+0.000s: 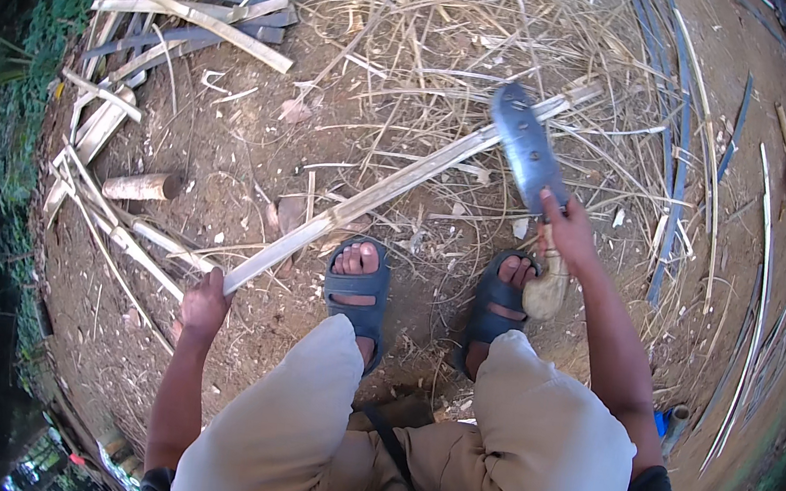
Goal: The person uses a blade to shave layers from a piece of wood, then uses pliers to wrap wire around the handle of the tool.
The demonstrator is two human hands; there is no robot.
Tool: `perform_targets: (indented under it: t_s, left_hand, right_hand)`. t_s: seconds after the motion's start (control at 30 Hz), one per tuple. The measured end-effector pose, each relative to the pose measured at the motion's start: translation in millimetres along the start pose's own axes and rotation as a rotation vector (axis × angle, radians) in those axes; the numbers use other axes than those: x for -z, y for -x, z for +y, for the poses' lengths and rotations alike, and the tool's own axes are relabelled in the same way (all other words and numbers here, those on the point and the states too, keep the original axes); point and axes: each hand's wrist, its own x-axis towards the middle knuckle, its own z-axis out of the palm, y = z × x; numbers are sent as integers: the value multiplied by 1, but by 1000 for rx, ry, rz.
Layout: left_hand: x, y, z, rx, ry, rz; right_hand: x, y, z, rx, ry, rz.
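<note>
My left hand [205,305] is closed round the near end of a long, pale split bamboo strip [390,187]. The strip slants up and away to the right, past my feet. My right hand [567,232] grips a machete [523,144] near where its broad dark blade meets the wooden handle [547,286]. The handle's bulbous butt points back toward my right knee. Across the far part of the strip lies the blade, overlapping it; whether they touch I cannot tell.
Thin bamboo shavings [437,45] litter the ground ahead. Split bamboo pieces [195,20] are piled at far left, near a short round log [141,186]. Long dark and pale strips [679,153] lie to the right. My sandalled feet [358,285] stand below the strip.
</note>
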Motion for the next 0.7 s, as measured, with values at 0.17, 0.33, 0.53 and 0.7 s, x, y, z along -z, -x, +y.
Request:
perform_targets:
  t_s: [0.17,0.33,0.53,0.7]
  left_hand:
    - [-5,4,14,-34,54,3]
    - [0,9,23,-19,54,-32]
    - [6,1,56,-78,172,36]
    - [16,-2,78,-52,234,-8]
  right_hand:
    - [-33,29,-13,-47,29,2]
    - [-55,46,2,-56,129,-184]
    - [-52,43,-8,-29,80,-33]
    - [-39,42,-2,7,120,-127]
